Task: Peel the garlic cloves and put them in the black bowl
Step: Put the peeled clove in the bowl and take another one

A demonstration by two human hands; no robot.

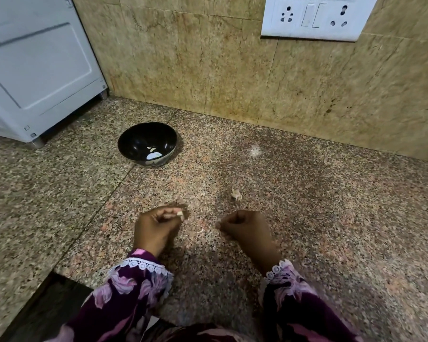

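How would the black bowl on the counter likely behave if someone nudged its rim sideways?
The black bowl narrows to a small foot, so it may rock or tip. It holds only a few pale garlic pieces, so it is probably light and might slide across the polished granite counter.

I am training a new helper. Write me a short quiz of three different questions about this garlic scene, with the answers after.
1. True or false: the black bowl already holds some pale pieces.
2. Which hand pinches a garlic clove? A) the left hand B) the right hand C) neither
3. Fill the gap: the loose scrap of garlic skin lies on the granite ______, apart from both hands.

Key
1. True: pale pieces lie at the bottom of the bowl.
2. A: the clove shows at the left fingertips. The right hand is curled, and nothing shows in it.
3. counter
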